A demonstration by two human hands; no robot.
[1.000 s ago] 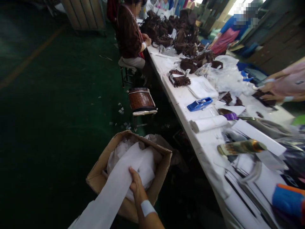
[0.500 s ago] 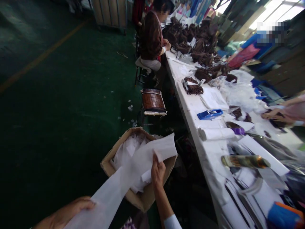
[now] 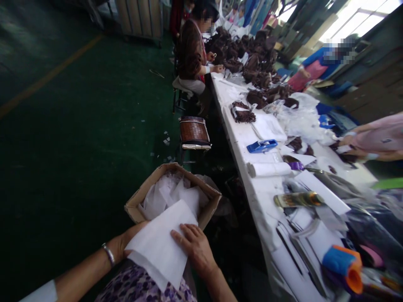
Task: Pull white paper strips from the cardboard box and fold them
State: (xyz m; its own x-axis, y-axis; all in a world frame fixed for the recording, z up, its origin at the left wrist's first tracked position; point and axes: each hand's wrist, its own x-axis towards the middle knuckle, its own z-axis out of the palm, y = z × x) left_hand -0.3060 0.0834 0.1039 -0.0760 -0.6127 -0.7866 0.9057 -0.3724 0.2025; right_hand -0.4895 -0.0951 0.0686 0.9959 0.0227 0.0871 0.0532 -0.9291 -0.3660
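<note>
A white thin sheet (image 3: pixel 163 239), now folded over on itself, lies over my lap and the near edge of a cardboard box. My left hand (image 3: pixel 134 235), with a silver bracelet at its wrist, holds the sheet's left side from underneath; its fingers are mostly hidden by it. On top of the sheet's right side rests my right hand (image 3: pixel 195 247), open, fingers spread and flat against it. The cardboard box (image 3: pixel 134 213) just beyond holds crumpled white sheets (image 3: pixel 171 188).
To the right runs a long white table (image 3: pixel 233 132) bearing a blue clip-like tool (image 3: pixel 262 146), a white roll (image 3: pixel 270 169), a bottle (image 3: pixel 297 199), a blue-orange object (image 3: pixel 343 264) and brown fringed goods. A stool (image 3: pixel 194 130) stands ahead. Several people work around the table.
The sheet went from a long strip stretched between my hands to a folded piece in front of me. My right hand drew back and opened flat; my left moved up and right.
</note>
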